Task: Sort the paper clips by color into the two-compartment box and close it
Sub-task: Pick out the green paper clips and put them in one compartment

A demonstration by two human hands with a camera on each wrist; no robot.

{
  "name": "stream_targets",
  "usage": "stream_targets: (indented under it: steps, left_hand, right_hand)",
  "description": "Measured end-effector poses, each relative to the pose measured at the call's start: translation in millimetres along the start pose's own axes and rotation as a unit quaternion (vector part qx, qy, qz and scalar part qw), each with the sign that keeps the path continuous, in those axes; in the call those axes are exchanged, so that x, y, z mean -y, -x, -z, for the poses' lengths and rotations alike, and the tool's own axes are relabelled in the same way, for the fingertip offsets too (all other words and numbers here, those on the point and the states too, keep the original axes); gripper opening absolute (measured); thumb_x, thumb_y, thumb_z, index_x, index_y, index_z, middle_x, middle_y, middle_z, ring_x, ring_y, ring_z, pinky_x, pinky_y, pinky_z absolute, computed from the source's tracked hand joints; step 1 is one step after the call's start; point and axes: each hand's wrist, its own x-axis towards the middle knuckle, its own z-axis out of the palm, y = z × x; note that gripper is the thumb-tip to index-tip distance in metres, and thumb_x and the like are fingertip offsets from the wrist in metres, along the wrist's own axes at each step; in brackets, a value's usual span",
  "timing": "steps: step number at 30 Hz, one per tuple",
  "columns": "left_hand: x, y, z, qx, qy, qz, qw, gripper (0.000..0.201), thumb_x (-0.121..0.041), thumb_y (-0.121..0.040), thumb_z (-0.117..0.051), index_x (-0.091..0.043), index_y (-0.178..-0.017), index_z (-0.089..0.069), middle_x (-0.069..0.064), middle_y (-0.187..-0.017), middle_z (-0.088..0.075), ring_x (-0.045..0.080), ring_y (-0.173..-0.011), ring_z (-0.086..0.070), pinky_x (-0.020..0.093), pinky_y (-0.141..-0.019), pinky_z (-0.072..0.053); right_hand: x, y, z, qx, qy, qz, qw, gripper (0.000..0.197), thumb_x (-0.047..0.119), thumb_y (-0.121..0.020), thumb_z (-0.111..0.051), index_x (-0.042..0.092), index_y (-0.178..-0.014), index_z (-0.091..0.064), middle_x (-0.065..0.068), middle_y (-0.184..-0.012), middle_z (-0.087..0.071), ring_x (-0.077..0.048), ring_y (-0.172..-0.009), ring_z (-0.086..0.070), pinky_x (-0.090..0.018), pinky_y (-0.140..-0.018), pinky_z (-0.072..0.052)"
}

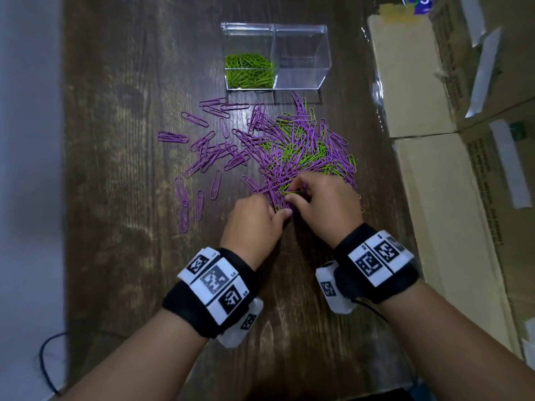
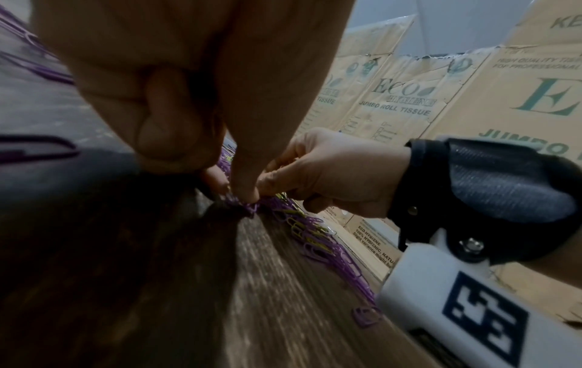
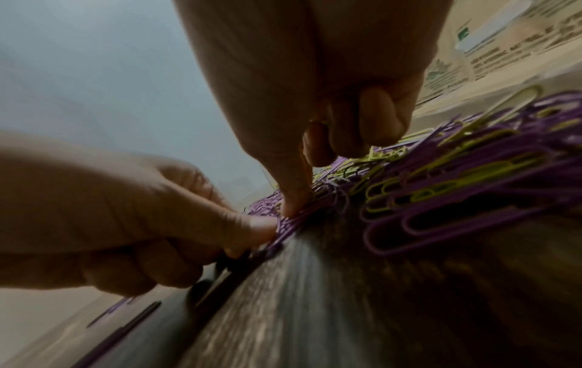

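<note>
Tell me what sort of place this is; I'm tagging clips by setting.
Probably a storeroom or back office, not a tidy desk. Stacked cardboard cartons printed "Jumbo Roll Tissue" crowd the right edge of a dark wooden table, and a bare pale wall stands on the other side.

A dark wooden table [image 1: 121, 175] is seen. On it a clear two-compartment box [image 1: 301, 57] is set, green clips lying in its left compartment. A mixed heap of purple and green paper clips [image 1: 298, 146] is spread nearby, with loose purple clips [image 1: 199, 157] scattered to its left.
</note>
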Motion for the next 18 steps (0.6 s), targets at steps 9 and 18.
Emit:
stream_targets:
  steps: [9,18]
  left_hand:
    - [1.9,-4.7,7.3,0.035,0.004,0.017,0.999,0.031,-0.031,-0.082,-0.068,-0.005,-0.067,-0.060,0.011,-0.067,-0.061,0.030,-0.078,-0.061,0.030,-0.063,-0.037]
    - [20.9,-15.6,60.5,0.188,0.299,0.147,0.924,0.028,-0.002,-0.089,-0.043,-0.012,-0.063,-0.049,-0.011,-0.040,-0.030,0.004,-0.031,-0.026,0.008,-0.037,-0.017]
  right_hand:
    - [-12.5,-0.7,0.0,0.024,-0.167,-0.054,0.984,0.009,0.026,-0.080,-0.072,0.022,-0.073,-0.067,0.003,-0.071,-0.067,-0.020,-0.068,-0.063,-0.037,-0.068,-0.053]
    - [-12.0,-6.8,24.6,0.063,-0.512,-0.202,0.832,0.022,0.008,-0.092,-0.050,0.012,-0.073,-0.060,0.006,-0.053,-0.042,-0.006,-0.044,-0.030,-0.016,-0.040,-0.018]
